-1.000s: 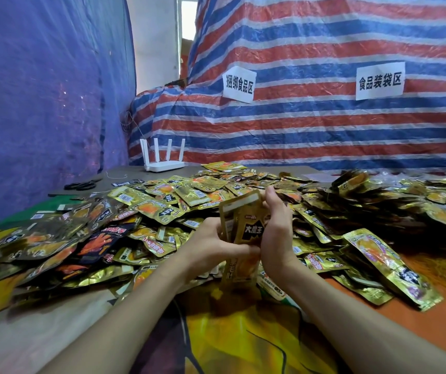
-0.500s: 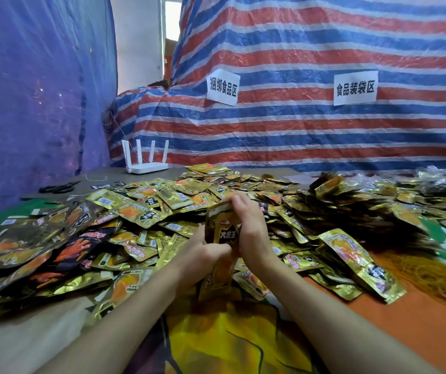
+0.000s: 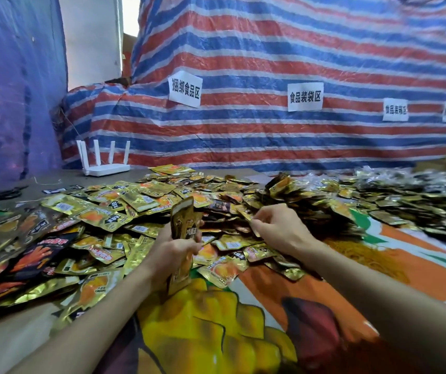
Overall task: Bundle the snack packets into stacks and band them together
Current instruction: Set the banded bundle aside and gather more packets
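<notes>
My left hand (image 3: 173,252) grips an upright stack of gold snack packets (image 3: 183,222) just above the table's printed cloth. My right hand (image 3: 279,228) is off the stack, over the loose pile to its right, with thumb and fingers pinching the edge of a single gold packet (image 3: 246,215) that lies among the others. A wide heap of loose gold and black snack packets (image 3: 113,211) covers the table from the far left to the centre. A tangle of yellow rubber bands (image 3: 359,251) lies on the cloth to the right of my right forearm.
Banded bundles of packets (image 3: 394,201) are heaped at the far right. A white router (image 3: 105,166) and black scissors (image 3: 0,193) sit at the back left. A striped tarpaulin wall (image 3: 270,136) with paper signs closes the back. The printed cloth (image 3: 283,292) lies bare near me.
My right hand has let go of the stack and moved right into the loose pile, where it pinches one packet. The left hand keeps the stack alone. The view has turned right.
</notes>
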Available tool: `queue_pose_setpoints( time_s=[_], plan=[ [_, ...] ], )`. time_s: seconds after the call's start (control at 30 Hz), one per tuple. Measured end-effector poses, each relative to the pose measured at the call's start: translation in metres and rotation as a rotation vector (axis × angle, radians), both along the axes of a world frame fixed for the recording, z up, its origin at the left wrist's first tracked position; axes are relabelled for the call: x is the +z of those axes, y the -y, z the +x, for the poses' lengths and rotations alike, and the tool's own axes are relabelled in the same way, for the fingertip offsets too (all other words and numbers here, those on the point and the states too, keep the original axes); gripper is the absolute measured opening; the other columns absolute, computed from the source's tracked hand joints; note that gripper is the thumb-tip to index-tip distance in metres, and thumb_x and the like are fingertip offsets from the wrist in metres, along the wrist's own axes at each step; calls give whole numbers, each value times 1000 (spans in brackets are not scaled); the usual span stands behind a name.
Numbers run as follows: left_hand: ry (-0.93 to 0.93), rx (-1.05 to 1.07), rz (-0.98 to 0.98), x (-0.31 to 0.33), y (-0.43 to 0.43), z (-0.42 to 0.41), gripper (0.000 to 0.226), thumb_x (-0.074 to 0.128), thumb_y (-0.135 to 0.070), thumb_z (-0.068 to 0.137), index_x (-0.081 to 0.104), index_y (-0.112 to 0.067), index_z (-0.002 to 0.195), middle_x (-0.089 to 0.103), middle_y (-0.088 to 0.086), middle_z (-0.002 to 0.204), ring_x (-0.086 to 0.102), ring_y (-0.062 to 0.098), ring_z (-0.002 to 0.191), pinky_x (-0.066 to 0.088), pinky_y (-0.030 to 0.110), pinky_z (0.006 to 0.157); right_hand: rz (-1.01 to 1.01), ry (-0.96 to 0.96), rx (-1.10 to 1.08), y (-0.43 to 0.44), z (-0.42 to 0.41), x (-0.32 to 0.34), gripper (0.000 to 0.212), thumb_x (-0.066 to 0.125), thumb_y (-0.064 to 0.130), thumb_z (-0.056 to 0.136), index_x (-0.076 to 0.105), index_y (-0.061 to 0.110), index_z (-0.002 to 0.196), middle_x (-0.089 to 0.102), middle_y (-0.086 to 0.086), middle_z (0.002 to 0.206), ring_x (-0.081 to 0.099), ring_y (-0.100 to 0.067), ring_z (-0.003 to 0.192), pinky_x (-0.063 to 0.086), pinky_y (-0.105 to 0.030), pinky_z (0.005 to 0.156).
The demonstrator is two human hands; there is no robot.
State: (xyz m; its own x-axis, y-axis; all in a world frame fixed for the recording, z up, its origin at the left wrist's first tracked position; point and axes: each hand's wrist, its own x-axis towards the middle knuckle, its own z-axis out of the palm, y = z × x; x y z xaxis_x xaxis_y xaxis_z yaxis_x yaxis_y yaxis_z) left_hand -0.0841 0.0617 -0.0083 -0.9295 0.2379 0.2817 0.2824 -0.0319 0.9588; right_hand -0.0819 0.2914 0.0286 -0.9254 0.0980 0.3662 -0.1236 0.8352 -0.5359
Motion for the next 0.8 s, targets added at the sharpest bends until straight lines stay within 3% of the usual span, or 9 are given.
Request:
queue_pose_setpoints(
  time_s=[0.1,0.2,0.3,0.47,0.6,0.67,0.8],
  plan=[
    [28,-8,-2,0,2,0,54,61,-7,56,59,2,110,60,15,89,56,28,84,46,34,71,341,102,-255,-60,13,17,13,60,20,85,71,24,80,73,4,85,66,-17,73,47,-27,58],
    [24,-19,-18,1,2,0,55,61,-9,55,61,0,110,62,12,86,60,21,78,49,27,67,540,218,-431,-113,22,19,10,58,12,80,64,20,81,65,3,84,61,-20,71,41,-25,56],
    [24,-17,-19,1,0,-2,65,60,-8,54,58,11,116,61,17,92,60,25,83,50,28,68,655,315,-539,-145,29,11,12,58,20,86,48,21,79,54,4,76,53,-19,68,37,-27,56],
    [26,-19,-13,1,0,-1,71,59,-6,55,55,13,123,60,18,95,58,27,85,48,33,72,637,307,-561,-168,29,-6,9,57,18,87,59,22,95,60,2,84,59,-22,79,47,-30,66],
    [45,-9,9,1,3,-1,64,59,-5,55,58,6,118,61,17,93,57,29,85,48,36,73,575,286,-565,-170,28,-2,3,59,15,85,59,17,88,61,-1,78,62,-21,74,46,-29,59],
    [40,-28,15,2,4,-1,54,58,-4,55,60,3,109,60,15,85,56,27,78,48,34,70,555,290,-555,-171,26,0,8,59,15,86,61,15,93,62,-2,81,63,-24,78,47,-30,61],
    [32,-28,11,1,4,-4,57,59,-4,55,60,8,111,61,16,84,58,23,73,49,35,74,532,355,-542,-169,25,-5,6,56,16,89,59,17,94,61,-2,85,62,-25,83,50,-31,68]
  ],
)
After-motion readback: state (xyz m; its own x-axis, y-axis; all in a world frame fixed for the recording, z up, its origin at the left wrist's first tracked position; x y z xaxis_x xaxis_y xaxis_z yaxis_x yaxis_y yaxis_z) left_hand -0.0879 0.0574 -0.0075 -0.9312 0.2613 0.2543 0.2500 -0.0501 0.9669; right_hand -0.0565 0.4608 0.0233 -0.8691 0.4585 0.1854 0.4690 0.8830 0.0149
